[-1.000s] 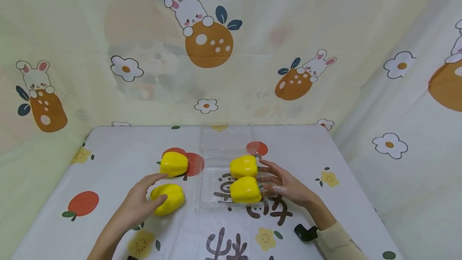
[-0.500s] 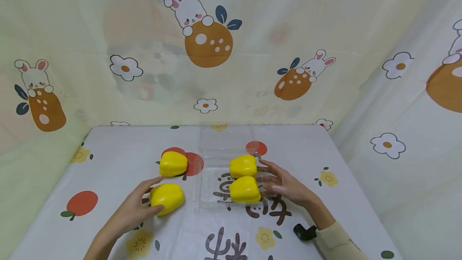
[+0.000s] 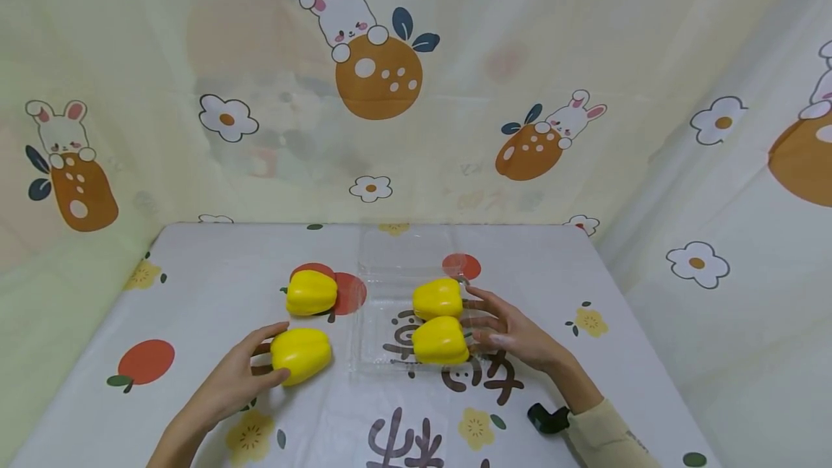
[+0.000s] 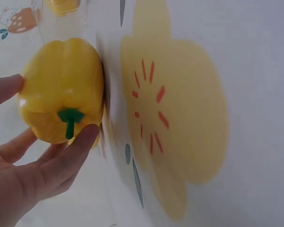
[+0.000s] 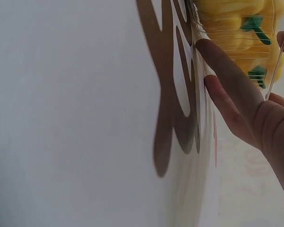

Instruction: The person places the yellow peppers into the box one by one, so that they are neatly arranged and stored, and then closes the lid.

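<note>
My left hand (image 3: 237,374) holds a yellow bell pepper (image 3: 301,356) on the cloth between thumb and fingers. Its green stem (image 4: 70,118) faces the palm in the left wrist view. Behind it lies another yellow bell pepper (image 3: 312,292), untouched. To the right, two yellow bell peppers (image 3: 438,299) sit side by side in the right part of a clear plastic box (image 3: 380,360), whose lid (image 3: 409,248) is folded back. My right hand (image 3: 520,334) rests its fairly straight fingers (image 5: 232,78) against the box's right wall; whether the thumb touches is unclear.
A white printed cloth (image 3: 195,273) covers the table, and patterned curtains (image 3: 292,165) close off the back and sides. Near the right wrist is a small black object (image 3: 548,419). The left part of the box holds nothing visible.
My left hand has drawn back slightly toward the near pepper's left end, and its fingers have closed round it. The right hand and the box have stayed put.
</note>
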Tool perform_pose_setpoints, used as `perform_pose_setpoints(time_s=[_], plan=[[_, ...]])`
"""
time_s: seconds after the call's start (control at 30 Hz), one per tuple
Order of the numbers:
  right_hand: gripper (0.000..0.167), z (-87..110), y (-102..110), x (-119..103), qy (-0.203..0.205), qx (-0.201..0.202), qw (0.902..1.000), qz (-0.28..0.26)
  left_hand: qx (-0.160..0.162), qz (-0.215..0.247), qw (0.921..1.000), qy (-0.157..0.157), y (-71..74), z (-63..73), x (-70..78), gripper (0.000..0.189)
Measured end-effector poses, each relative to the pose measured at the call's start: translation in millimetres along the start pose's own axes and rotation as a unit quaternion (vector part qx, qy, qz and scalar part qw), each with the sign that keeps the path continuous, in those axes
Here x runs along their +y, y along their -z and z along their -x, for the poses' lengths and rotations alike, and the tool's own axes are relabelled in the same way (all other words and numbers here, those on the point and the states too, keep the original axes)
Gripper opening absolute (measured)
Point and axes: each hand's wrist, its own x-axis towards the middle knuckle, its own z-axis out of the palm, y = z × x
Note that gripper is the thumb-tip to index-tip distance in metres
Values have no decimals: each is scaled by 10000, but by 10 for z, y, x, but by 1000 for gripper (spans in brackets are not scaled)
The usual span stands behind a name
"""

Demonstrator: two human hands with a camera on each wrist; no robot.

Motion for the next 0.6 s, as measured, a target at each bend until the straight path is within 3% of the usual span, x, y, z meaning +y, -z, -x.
perform_pose_setpoints(time_s=[0.6], plan=[[85, 13, -8, -15, 22, -22, 10000, -45, -7, -144, 9996, 228, -22, -20, 12, 86]])
